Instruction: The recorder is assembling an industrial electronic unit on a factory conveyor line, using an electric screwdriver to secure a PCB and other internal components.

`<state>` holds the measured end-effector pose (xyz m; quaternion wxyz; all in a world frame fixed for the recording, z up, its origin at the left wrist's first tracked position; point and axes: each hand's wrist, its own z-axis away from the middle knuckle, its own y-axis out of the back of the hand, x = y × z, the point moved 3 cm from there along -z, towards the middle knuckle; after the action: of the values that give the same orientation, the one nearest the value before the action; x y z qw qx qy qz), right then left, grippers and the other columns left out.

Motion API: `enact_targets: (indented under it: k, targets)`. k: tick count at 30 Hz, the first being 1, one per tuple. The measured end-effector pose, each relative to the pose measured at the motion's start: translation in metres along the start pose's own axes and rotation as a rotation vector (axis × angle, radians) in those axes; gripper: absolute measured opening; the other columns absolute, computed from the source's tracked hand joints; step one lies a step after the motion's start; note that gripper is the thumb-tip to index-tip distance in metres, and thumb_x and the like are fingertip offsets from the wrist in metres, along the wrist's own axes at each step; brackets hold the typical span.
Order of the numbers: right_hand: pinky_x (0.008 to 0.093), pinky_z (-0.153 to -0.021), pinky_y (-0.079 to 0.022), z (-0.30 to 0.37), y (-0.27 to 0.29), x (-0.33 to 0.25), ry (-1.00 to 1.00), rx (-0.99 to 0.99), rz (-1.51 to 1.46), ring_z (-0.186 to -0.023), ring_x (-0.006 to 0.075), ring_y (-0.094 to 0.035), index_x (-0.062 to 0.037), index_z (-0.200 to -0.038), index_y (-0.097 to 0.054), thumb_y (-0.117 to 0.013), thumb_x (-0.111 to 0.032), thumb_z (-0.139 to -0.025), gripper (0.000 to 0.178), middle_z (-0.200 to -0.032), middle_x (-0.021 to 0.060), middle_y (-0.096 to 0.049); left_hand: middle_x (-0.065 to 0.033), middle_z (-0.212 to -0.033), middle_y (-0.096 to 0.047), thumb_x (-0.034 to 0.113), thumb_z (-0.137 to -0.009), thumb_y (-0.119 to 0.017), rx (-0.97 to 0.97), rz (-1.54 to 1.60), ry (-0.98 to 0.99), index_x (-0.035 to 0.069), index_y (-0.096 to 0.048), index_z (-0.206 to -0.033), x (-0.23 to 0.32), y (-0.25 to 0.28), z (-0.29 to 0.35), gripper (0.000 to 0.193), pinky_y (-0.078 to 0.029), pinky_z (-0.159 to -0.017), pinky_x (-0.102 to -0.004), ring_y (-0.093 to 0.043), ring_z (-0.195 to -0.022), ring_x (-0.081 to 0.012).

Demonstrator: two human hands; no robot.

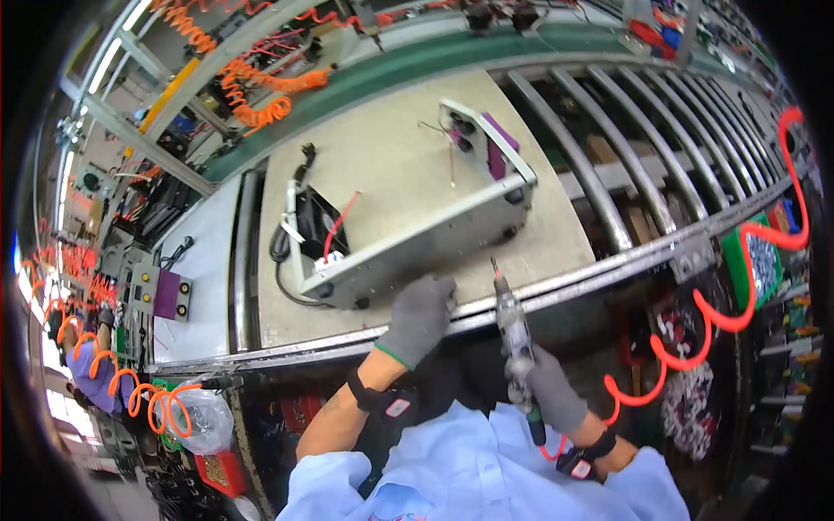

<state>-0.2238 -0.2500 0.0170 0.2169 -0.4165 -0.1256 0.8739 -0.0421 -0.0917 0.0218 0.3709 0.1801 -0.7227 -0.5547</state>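
My right hand [557, 392], in a grey glove, is wrapped round a pneumatic screwdriver [514, 328]. The tool's bit points up and away from me, apart from any part. My left hand [419, 318], also gloved, is at the near side of a grey U-shaped metal chassis [426, 233]. Its fingers are curled together; what they hold, if anything, is too small to make out. The chassis lies on its side on a beige board [382, 139], with a purple panel [499, 156] at its right end. A black power cord [280, 247] and a red wire [341, 227] show at its left end.
Metal rollers [608, 148] run off to the right. A coiled orange air hose [669, 365] hangs at my right, near a green bin of screws [758, 260]. A red bin [220, 471] stands low at left. Another person [91, 373] is at far left.
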Motion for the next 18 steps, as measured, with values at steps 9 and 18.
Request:
enact_targets:
  k: [9, 18]
  targets:
    - [0.0247, -0.04, -0.034, -0.002, 0.006, -0.011, 0.0, -0.194, -0.253, -0.052, 0.0101, -0.049, -0.0047, -0.124, -0.052, -0.057, -0.044, -0.096, 0.048, -0.087, 0.0031, -0.054, -0.0078, -0.085, -0.067, 0.008, -0.089, -0.067, 0.141, 0.538, 0.187, 0.002, -0.066, -0.1, -0.002, 0.017, 0.001, 0.012, -0.054, -0.068, -0.0331, -0.067, -0.075, -0.0182]
    - [0.0267, -0.045, -0.045, 0.033, -0.008, -0.002, -0.035, -0.045, 0.377, -0.053, 0.0083, -0.053, -0.0049, -0.113, -0.057, -0.077, -0.027, -0.08, 0.044, -0.077, 0.0031, -0.057, -0.0041, -0.079, -0.067, 0.019, -0.097, -0.067, -0.052, 1.277, 0.56, 0.0, -0.07, -0.103, -0.008, 0.008, 0.012, 0.02, -0.051, -0.057, -0.0216, -0.062, -0.065, -0.0076]
